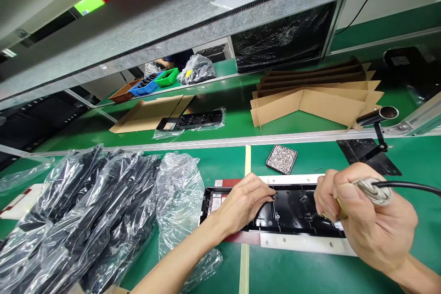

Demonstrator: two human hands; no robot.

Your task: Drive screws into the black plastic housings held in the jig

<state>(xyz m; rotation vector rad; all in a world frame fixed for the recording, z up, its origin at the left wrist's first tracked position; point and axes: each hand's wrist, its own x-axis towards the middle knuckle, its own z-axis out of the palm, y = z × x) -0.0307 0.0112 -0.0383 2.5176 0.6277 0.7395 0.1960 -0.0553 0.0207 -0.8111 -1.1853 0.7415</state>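
Observation:
A long black plastic housing lies open side up in a white and dark red fixture. My left hand rests over its left half, thumb and fingertips closed on a small metal piece at the inner surface. In my right hand, a corded tool that looks like a soldering iron is gripped, its cloth-wrapped end up and a black cord trailing right. The fist is over the housing's right end and largely hides the tip. Behind the housing sits a small square tray full of tiny metal pieces.
Bagged black parts and a crumpled clear bag cover the left. A metal tube holder stands back right. Cardboard dividers, another black housing and bins lie beyond the rail. A shelf hangs overhead.

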